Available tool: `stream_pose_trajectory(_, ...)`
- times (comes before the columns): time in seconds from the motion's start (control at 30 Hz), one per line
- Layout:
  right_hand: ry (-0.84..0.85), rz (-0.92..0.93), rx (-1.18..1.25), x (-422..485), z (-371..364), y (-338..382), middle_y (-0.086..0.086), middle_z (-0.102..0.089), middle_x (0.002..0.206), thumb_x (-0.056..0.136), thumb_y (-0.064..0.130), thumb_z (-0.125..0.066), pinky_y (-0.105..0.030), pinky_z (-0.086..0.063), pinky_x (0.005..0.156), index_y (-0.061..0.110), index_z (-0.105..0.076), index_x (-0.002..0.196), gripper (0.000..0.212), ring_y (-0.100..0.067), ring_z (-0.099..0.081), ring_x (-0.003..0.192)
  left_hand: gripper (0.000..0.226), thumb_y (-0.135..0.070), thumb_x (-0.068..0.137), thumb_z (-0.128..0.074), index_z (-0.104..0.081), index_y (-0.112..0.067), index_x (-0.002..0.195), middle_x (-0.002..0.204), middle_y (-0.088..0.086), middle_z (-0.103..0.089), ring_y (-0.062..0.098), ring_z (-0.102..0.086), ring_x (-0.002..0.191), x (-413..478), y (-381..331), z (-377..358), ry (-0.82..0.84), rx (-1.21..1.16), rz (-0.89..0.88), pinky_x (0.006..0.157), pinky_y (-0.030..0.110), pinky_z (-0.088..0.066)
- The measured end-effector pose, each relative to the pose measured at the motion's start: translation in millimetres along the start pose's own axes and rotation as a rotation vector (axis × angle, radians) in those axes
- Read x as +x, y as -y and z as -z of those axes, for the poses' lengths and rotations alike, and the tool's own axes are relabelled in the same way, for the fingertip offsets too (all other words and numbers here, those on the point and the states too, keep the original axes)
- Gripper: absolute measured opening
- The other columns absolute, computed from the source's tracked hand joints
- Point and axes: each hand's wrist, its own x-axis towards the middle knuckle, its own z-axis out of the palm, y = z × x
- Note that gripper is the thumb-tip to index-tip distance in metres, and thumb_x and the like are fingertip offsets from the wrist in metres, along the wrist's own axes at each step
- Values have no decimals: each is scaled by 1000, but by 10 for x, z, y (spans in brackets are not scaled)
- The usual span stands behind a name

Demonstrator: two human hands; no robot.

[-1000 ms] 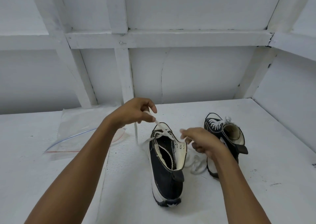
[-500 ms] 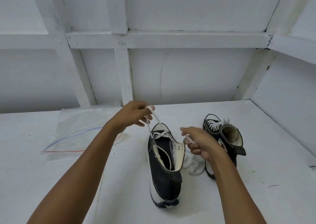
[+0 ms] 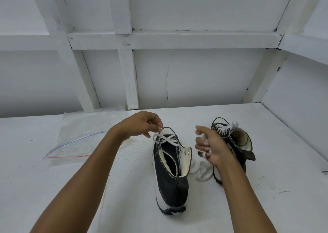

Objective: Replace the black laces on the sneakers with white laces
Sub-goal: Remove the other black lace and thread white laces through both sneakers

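Observation:
Two black high-top sneakers stand on the white surface with their toes pointing away from me. The near sneaker (image 3: 170, 176) carries a white lace (image 3: 166, 139) crossed only through its lowest eyelets, and its upper flaps hang open. My left hand (image 3: 142, 124) hovers by the toe and pinches one end of that lace. My right hand (image 3: 209, 145) is blurred just right of the sneaker, with the lace's other end wound across its fingers. Slack lace (image 3: 202, 172) lies piled between the shoes. The far sneaker (image 3: 236, 140) has white lacing and is partly hidden behind my right hand.
A clear zip bag (image 3: 83, 140) with a red and blue seal lies flat to the left of my left arm. White walls with wooden framing (image 3: 127, 80) close the surface at the back and on the right.
My left hand came down from above the near sneaker to its toe, so the lace it holds lies lower. My right hand shifted a little right and opened its fingers somewhat.

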Motion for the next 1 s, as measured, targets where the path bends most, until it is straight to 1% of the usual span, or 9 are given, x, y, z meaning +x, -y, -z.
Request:
stream_pose_trajectory(0.1, 42, -67, -578, -45, -11, -46, 9, -30, 49, 91, 42, -61, -19, -12, 40, 20, -60, 75, 28, -6, -19, 41, 12, -7, 91, -63, -72, -14, 93, 97, 3, -73, 12, -68, 88, 22, 30, 1, -59, -25, 19, 73, 27, -58)
stream_pose_trajectory(0.17, 112, -37, -648, -43, -33, -62, 8, -32, 52, 90, 37, -66, -20, -11, 42, 22, -54, 64, 33, -7, -20, 44, 12, -7, 92, -61, -72, -13, 93, 96, 3, -75, 15, -71, 90, 30, 39, 1, -60, -43, 27, 73, 27, -59)
stream_pose_trajectory(0.33, 101, 108, 133, 14, -25, -27, -5, -66, 78, 90, 21, -59, -17, -29, 33, 14, -61, 70, 21, -14, -56, 63, 11, -9, 93, -60, -71, -9, 94, 93, 2, -76, 15, -72, 88, 26, 46, -27, -81, -80, 26, 71, 27, -57)
stream_pose_trajectory(0.4, 101, 112, 269, 28, -28, 0, -5, -69, 72, 96, 21, -52, -16, -28, 31, 14, -54, 74, 23, -17, -66, 66, 11, -8, 93, -59, -71, -8, 94, 91, 1, -76, 14, -72, 86, 21, 43, -43, -82, -92, 33, 71, 26, -57)
stream_pose_trajectory(0.47, 83, 100, 250, 44, -71, -28, 0, -56, 56, 97, 25, -52, -15, -27, 31, 16, -47, 73, 27, -13, -60, 52, 12, -7, 93, -59, -71, -8, 94, 88, 0, -76, 13, -72, 84, 24, 42, -65, -75, -93, 37, 70, 26, -57)
stream_pose_trajectory(0.6, 7, 39, 113, 72, -137, -94, 4, -41, 48, 95, 27, -55, -13, -19, 33, 17, -48, 82, 18, -8, -37, 35, 10, -8, 92, -61, -71, -10, 94, 89, 2, -76, 10, -71, 81, 29, 33, -128, -36, -66, 45, 68, 23, -55)
stream_pose_trajectory(0.77, -3, -37, -339, 54, -100, -116, -1, -53, 55, 91, 19, -62, -14, -22, 35, 10, -68, 103, 16, -9, -41, 36, 10, -9, 92, -61, -70, -9, 96, 88, 2, -76, 9, -69, 79, 62, 43, -177, 4, -31, 52, 71, 27, -54)
stream_pose_trajectory(0.93, 29, 99, -666, 56, -89, -71, 11, -56, 53, 88, 12, -67, -13, -29, 37, 18, -72, 79, 12, -2, -46, 45, 11, -9, 91, -61, -70, -8, 97, 90, 5, -75, 10, -69, 79, 97, 33, -202, 18, 16, 46, 72, 28, -54)
stream_pose_trajectory(1.0, 58, 134, -724, 64, -94, -55, 16, -63, 58, 88, 7, -66, -11, -39, 51, 19, -70, 74, 19, 4, -53, 54, 11, -9, 90, -61, -70, -8, 97, 92, 6, -75, 12, -69, 79, 109, 23, -209, 14, 36, 38, 72, 29, -54)
